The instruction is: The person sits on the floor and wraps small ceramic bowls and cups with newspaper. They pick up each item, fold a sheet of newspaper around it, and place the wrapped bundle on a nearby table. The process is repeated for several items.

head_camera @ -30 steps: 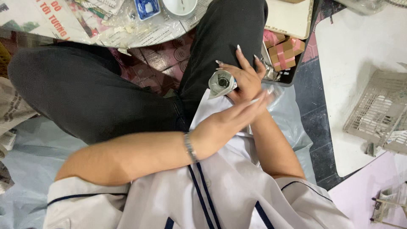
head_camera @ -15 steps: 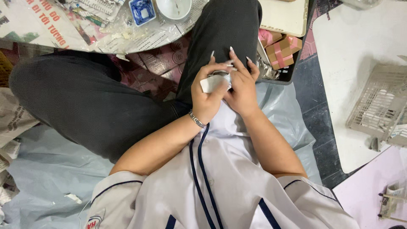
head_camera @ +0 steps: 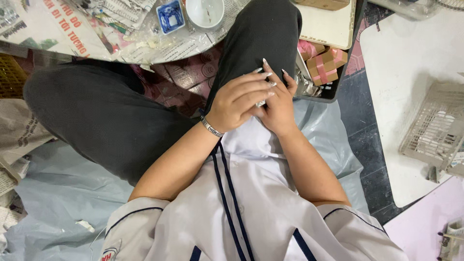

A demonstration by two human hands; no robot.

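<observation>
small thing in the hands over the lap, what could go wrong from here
1. The small silvery thing is almost wholly hidden between the left hand and right hand; if it slips, it could drop into the folds of the grey plastic sheet.
2. The long nails may make a firm pinch harder.
3. The white bowl sits close past the knee and could be knocked.

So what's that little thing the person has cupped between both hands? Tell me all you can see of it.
Very little of the small object shows: just a pale, slightly shiny sliver between the fingers. The left hand wraps over it from above and the right hand closes against it from the side, both touching it. It sits low over the person's lap, just above the white shirt and beside the dark trouser leg. Its shape, parts and material are hidden.
</observation>
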